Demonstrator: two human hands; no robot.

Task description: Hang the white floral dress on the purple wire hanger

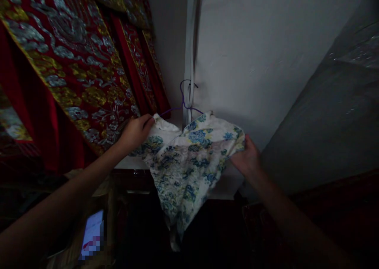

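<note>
Wall (251, 44), floral garment (192, 154), illegible phone screen (92, 229)

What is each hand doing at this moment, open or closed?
Left hand: closed on one shoulder of the floral garment.
Right hand: closed on its other side, at the sleeve edge.

No readable text, label, brand, number or sign shows.
</note>
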